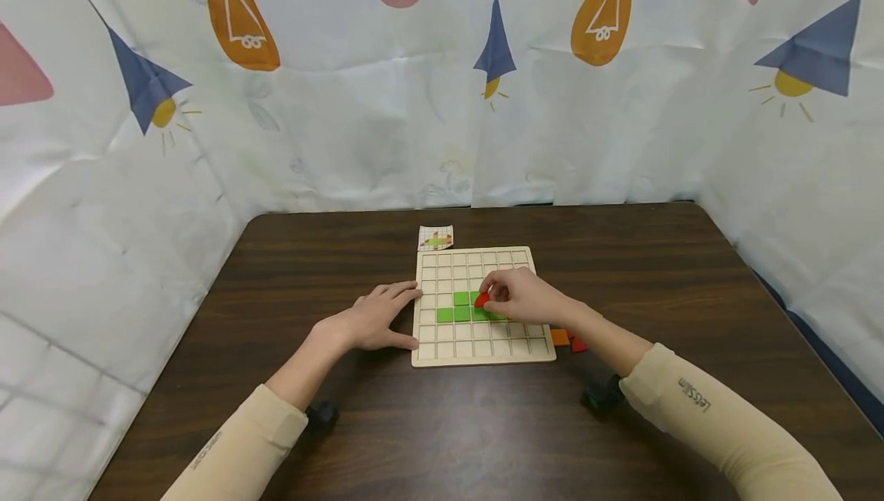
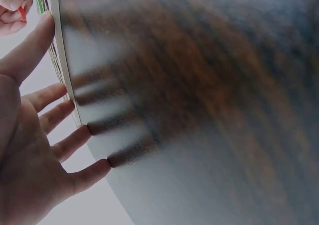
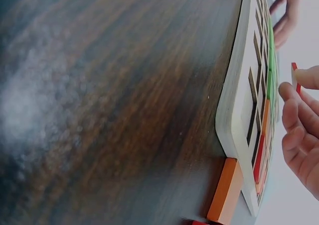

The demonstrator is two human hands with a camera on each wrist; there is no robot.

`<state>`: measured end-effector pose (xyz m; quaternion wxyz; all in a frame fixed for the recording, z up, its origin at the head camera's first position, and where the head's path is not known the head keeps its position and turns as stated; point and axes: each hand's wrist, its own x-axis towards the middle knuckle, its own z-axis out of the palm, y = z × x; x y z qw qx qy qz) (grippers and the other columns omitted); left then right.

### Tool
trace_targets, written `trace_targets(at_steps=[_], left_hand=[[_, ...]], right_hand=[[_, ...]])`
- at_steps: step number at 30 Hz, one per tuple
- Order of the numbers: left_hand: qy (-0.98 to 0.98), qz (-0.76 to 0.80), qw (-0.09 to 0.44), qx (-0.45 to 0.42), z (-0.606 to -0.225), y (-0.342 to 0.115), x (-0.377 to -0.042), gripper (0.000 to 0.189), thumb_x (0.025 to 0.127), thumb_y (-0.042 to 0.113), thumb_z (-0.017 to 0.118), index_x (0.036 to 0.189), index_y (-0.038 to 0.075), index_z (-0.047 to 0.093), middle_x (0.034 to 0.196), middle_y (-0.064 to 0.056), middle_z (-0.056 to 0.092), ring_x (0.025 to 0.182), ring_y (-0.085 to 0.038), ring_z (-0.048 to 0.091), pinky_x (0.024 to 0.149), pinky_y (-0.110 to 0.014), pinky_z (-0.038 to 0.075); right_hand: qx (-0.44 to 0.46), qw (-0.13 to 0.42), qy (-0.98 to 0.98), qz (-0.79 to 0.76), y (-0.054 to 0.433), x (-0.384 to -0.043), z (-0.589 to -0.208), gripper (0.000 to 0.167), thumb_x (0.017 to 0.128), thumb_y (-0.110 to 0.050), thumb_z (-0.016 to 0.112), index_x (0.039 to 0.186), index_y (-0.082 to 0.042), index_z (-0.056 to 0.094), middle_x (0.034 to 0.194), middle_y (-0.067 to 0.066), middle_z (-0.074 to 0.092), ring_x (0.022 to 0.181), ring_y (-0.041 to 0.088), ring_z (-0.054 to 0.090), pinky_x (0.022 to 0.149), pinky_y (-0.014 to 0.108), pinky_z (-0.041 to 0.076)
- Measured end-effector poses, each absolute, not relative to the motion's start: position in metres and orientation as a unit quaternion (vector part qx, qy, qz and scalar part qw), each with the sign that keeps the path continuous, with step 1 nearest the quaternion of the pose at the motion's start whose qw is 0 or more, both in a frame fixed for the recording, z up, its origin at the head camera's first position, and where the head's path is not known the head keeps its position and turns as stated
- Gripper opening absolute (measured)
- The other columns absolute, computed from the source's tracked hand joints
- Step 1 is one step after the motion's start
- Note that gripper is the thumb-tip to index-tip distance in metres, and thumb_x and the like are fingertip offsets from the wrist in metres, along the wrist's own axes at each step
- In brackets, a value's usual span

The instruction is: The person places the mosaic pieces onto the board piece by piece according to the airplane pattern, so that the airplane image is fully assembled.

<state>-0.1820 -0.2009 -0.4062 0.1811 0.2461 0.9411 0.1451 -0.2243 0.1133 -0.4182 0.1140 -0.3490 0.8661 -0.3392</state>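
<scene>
A pale wooden grid board (image 1: 442, 349) lies on the table with several green square tiles (image 1: 462, 314) in its cells. Over the board, my right hand (image 1: 523, 295) pinches a red tile (image 1: 481, 300) between thumb and fingers; in the right wrist view that tile (image 3: 296, 78) is held on edge, apart from the board. My left hand (image 1: 376, 317) is spread at the board's left edge, thumb and fingertips touching its side. In the left wrist view the left fingers (image 2: 75, 143) are extended, some resting on the table. Orange and red pieces (image 3: 258, 158) in the board are partly hidden by the right hand in the head view.
A small picture card (image 1: 436, 238) with a coloured grid pattern lies behind the board's far left corner. Beside the board's near right corner are an orange tile (image 1: 560, 337) and a red piece (image 1: 578, 344). Printed white curtains (image 1: 387, 133) surround the dark wooden table (image 1: 442, 432).
</scene>
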Motion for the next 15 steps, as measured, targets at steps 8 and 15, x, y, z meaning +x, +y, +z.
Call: trace_targets(at_steps=[8, 15], left_hand=[[0.942, 0.139, 0.179, 0.249, -0.406, -0.199, -0.184, 0.091, 0.091, 0.054, 0.075, 0.160, 0.010, 0.036, 0.167, -0.011, 0.024, 0.150, -0.041, 0.024, 0.108, -0.073, 0.029], [0.942, 0.138, 0.177, 0.250, -0.407, -0.199, -0.184, 0.092, 0.090, 0.055, 0.075, 0.160, 0.011, 0.036, 0.167, -0.012, 0.025, 0.149, -0.042, 0.026, 0.107, -0.073, 0.029]], right_hand=[[-0.367, 0.105, 0.857, -0.347, 0.110, -0.223, -0.414, 0.018, 0.095, -0.014, 0.074, 0.110, -0.006, 0.070, 0.084, -0.007, 0.066, 0.077, 0.009, 0.061, 0.075, 0.031, 0.053], [-0.368, 0.105, 0.856, -0.347, 0.101, -0.224, -0.414, 0.018, 0.095, -0.015, 0.074, 0.110, -0.006, 0.070, 0.084, -0.007, 0.066, 0.075, 0.009, 0.059, 0.072, 0.029, 0.052]])
